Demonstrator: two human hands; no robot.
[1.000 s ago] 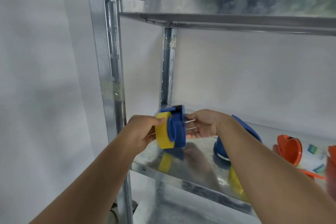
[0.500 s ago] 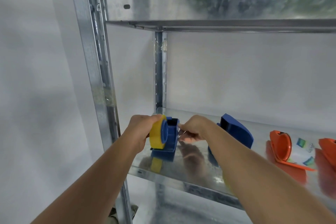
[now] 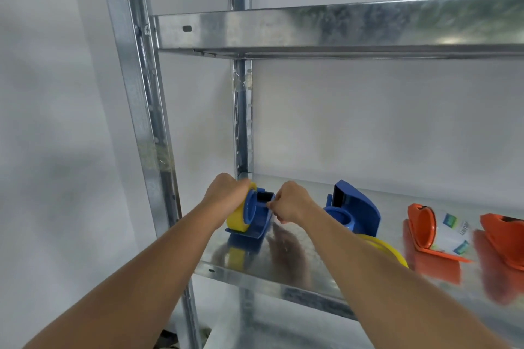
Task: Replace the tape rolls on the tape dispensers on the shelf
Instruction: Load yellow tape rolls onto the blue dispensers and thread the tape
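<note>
A blue tape dispenser (image 3: 259, 219) loaded with a yellow tape roll (image 3: 237, 219) rests on the metal shelf (image 3: 312, 272) near its left end. My left hand (image 3: 225, 193) grips the top of the roll and dispenser. My right hand (image 3: 289, 202) pinches at the dispenser's front, its fingers closed on the tape end or the cutter edge. A second blue dispenser (image 3: 353, 211) stands to the right with no roll on its hub. A loose yellow tape roll (image 3: 388, 249) lies in front of it, partly hidden by my right forearm.
An orange dispenser (image 3: 422, 225) with a printed white roll (image 3: 453, 228) lies further right, and another orange dispenser (image 3: 503, 238) sits at the frame's edge. An upper shelf (image 3: 326, 31) runs overhead. Steel uprights (image 3: 141, 110) stand left of the shelf. A white wall is behind.
The blue dispenser with the yellow roll came down from mid-air onto the shelf and now rests there, both hands still on it. The view has shifted so more of the shelf shows.
</note>
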